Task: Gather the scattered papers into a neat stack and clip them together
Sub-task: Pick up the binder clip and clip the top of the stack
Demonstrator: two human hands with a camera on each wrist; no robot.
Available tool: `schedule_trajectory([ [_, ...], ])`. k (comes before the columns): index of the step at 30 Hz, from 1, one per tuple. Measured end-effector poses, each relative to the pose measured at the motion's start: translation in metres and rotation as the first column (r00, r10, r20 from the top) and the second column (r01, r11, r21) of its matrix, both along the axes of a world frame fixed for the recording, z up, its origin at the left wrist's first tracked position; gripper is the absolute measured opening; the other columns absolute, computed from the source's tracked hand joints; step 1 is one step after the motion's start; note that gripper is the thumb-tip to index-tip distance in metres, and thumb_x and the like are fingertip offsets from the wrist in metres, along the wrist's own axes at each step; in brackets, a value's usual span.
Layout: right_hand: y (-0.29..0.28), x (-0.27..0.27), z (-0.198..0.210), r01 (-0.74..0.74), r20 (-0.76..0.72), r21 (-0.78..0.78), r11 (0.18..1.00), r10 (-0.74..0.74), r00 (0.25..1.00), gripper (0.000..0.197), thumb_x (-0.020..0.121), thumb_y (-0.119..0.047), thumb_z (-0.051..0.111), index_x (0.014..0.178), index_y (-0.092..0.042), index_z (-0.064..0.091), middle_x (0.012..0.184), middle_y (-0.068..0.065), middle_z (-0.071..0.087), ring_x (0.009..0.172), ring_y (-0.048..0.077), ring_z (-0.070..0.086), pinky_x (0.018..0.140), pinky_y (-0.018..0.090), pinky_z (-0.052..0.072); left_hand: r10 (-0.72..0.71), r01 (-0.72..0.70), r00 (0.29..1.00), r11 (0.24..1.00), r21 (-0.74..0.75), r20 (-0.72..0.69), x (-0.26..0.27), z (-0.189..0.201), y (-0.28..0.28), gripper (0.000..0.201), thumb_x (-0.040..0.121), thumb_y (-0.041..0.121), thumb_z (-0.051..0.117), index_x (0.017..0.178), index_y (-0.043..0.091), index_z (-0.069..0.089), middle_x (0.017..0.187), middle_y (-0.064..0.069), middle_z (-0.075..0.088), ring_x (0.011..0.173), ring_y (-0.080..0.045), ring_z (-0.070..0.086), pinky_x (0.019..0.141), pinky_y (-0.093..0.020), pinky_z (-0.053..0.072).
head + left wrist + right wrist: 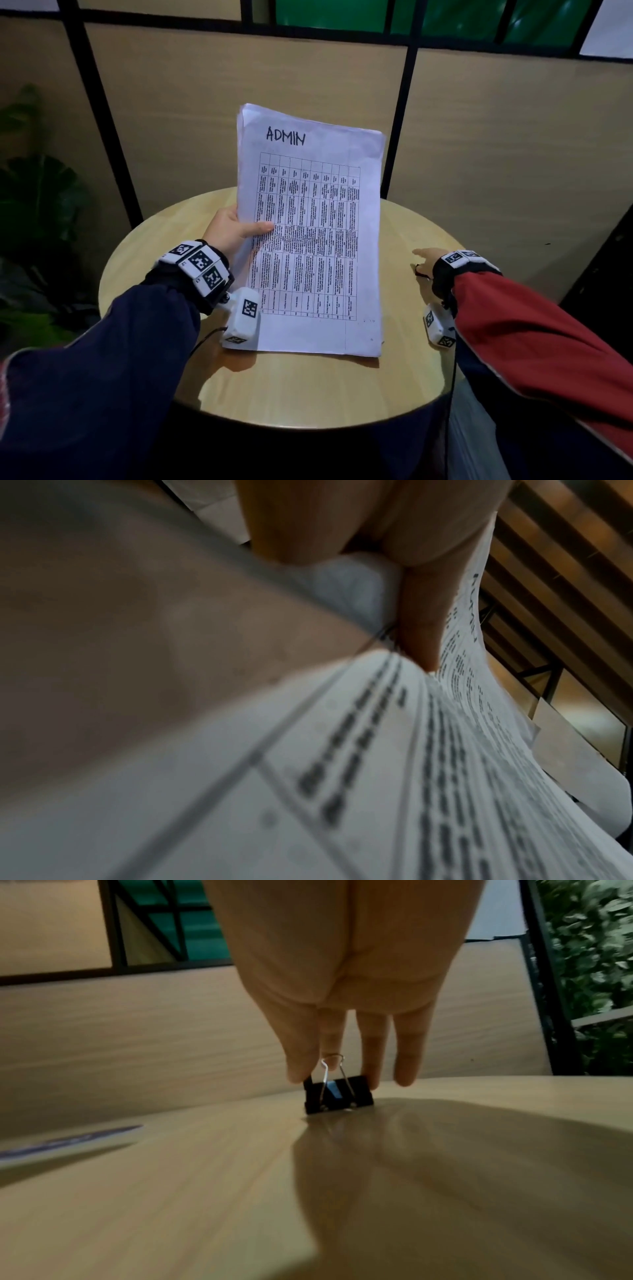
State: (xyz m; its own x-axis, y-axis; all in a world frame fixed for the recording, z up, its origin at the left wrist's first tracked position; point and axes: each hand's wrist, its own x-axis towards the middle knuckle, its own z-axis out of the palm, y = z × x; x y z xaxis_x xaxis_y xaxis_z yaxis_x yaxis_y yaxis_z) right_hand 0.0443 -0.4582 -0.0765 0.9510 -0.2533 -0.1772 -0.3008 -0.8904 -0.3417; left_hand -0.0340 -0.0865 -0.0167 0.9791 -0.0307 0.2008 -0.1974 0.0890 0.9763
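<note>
A stack of white papers (pixel 315 222), its top sheet marked ADMIN above a printed table, stands tilted with its lower edge on the round wooden table (pixel 308 387). My left hand (pixel 236 226) grips the stack's left edge, thumb on the top sheet; up close the papers (pixel 377 777) bend under the thumb of that left hand (pixel 421 610). A black binder clip (pixel 337 1096) stands on the table at the right, wire handles up. My right hand (pixel 335 1069) pinches it between thumb and fingers, and the clip (pixel 418 270) still sits on the wood.
The table's right rim (pixel 448 342) lies just past the clip. Beige partition panels with black frames (pixel 171 120) close the back. A dark plant (pixel 34 205) stands on the left, and foliage (pixel 596 961) covers the wall at the right.
</note>
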Motion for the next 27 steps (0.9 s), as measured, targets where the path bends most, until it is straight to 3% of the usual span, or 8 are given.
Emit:
schedule_trajectory([
  [5,0.014,0.002,0.005,-0.06,0.044,-0.071,0.996,0.063,0.997,0.03,0.085,-0.005,0.057,0.114,-0.006,0.065,0.115,0.014,0.066,0.106,0.031,0.062,0.094,0.031,0.047,0.006,-0.006,1.0,1.0,-0.006,0.001,0.004,-0.005,0.002,0.025,0.077,-0.008,0.062,0.095,0.009,0.063,0.076,0.008,0.075,0.074,-0.006,0.071,0.063,-0.017,0.055],
  [10,0.026,-0.014,0.015,-0.09,0.077,-0.074,0.993,0.096,0.992,0.02,0.081,-0.014,0.067,0.098,-0.004,0.069,0.088,0.011,0.067,0.09,0.028,0.065,0.079,0.03,0.049,0.016,-0.016,1.0,1.0,-0.018,-0.004,0.005,-0.008,0.005,0.026,0.076,-0.007,0.063,0.097,0.008,0.063,0.077,0.007,0.076,0.076,-0.007,0.071,0.067,-0.02,0.057],
  [12,0.027,-0.016,0.013,-0.089,0.074,-0.028,0.996,0.091,0.993,0.006,0.08,-0.015,0.069,0.082,-0.009,0.067,0.074,0.005,0.065,0.085,0.029,0.067,0.08,0.034,0.052,0.018,-0.018,1.0,0.999,-0.028,-0.006,0.004,-0.009,0.005,0.029,0.076,-0.007,0.063,0.102,0.005,0.063,0.08,0.005,0.076,0.078,-0.008,0.072,0.066,-0.019,0.056],
  [17,0.042,-0.02,0.021,-0.105,0.22,0.131,0.986,0.075,0.973,0.029,0.082,-0.012,0.067,0.06,-0.016,0.049,0.078,0.009,0.061,0.08,0.029,0.062,0.079,0.041,0.055,0.032,-0.032,0.999,0.999,-0.037,0.002,-0.003,-0.006,0.008,0.032,0.076,-0.007,0.063,0.108,0.001,0.061,0.089,0.0,0.073,0.082,-0.012,0.07,0.068,-0.021,0.056],
  [21,0.058,-0.033,0.06,-0.197,0.445,0.464,0.864,-0.035,0.895,0.026,0.08,-0.002,0.068,0.063,-0.012,0.051,0.073,0.009,0.057,0.075,0.026,0.06,0.054,0.019,0.056,0.043,-0.043,0.999,0.999,-0.003,0.029,-0.01,-0.001,0.015,0.026,0.075,-0.005,0.065,0.097,0.009,0.064,0.081,0.002,0.075,0.077,-0.01,0.071,0.074,-0.027,0.055],
  [23,0.065,-0.044,0.093,-0.284,0.575,0.544,0.79,-0.104,0.812,0.013,0.079,-0.001,0.069,0.084,-0.009,0.06,0.075,0.004,0.055,0.082,0.026,0.058,0.062,0.027,0.059,0.051,-0.052,0.998,0.998,0.021,0.045,-0.014,0.001,0.02,0.026,0.073,-0.002,0.068,0.094,0.011,0.064,0.09,-0.004,0.072,0.08,-0.014,0.069,0.081,-0.032,0.053],
  [25,0.071,-0.058,0.128,-0.361,0.695,0.547,0.755,-0.17,0.698,0.046,0.079,-0.004,0.07,0.122,-0.003,0.053,0.08,0.001,0.057,0.086,0.024,0.059,0.078,0.037,0.055,0.061,-0.062,0.996,0.998,0.022,0.063,-0.019,0.004,0.024,0.024,0.072,-0.003,0.068,0.091,0.011,0.063,0.092,-0.008,0.069,0.082,-0.019,0.066,0.083,-0.034,0.052],
  [27,0.083,-0.079,0.158,-0.44,0.804,0.484,0.756,-0.186,0.565,0.058,0.079,-0.006,0.071,0.131,0.002,0.047,0.089,0.004,0.061,0.089,0.02,0.06,0.089,0.036,0.052,0.075,-0.076,0.993,0.997,0.014,0.093,-0.024,0.007,0.026,0.025,0.072,-0.005,0.068,0.09,0.012,0.061,0.088,-0.005,0.068,0.083,-0.019,0.065,0.083,-0.031,0.052],
])
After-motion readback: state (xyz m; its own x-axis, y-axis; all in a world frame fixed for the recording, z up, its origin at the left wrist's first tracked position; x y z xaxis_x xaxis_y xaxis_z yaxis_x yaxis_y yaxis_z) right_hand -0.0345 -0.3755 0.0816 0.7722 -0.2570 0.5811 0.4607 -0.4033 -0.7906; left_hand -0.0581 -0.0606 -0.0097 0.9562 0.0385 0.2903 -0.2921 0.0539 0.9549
